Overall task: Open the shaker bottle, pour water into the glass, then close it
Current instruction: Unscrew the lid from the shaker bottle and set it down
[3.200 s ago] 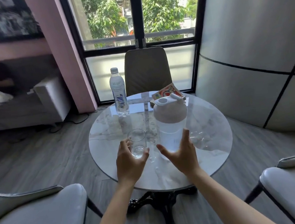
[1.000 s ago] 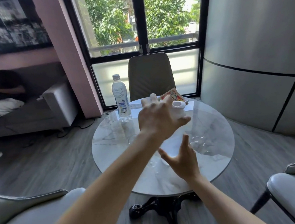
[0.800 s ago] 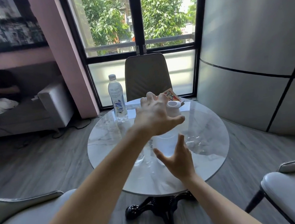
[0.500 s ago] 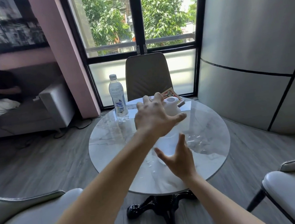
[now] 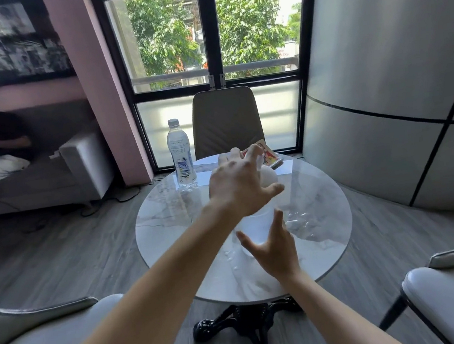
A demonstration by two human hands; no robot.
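The shaker bottle (image 5: 258, 225), translucent with a white lid (image 5: 271, 177), stands upright near the middle of the round marble table (image 5: 168, 216). My left hand (image 5: 239, 187) lies over the lid from above, fingers and thumb wrapped around its rim. My right hand (image 5: 275, 246) is against the near side of the bottle's lower body, thumb to the left and fingers up the right side. The glass is hidden behind my left forearm.
A sealed plastic water bottle (image 5: 180, 154) stands at the table's far left, a colourful small box (image 5: 269, 156) at the far edge. A chair (image 5: 225, 120) faces me; two grey armchairs (image 5: 40, 337) flank me. A person sits on the sofa (image 5: 82, 166) at left.
My left hand rose from beside the glass onto the shaker lid, and its fingers have since shifted further over the spout cap. My right hand stays on the bottle's body.
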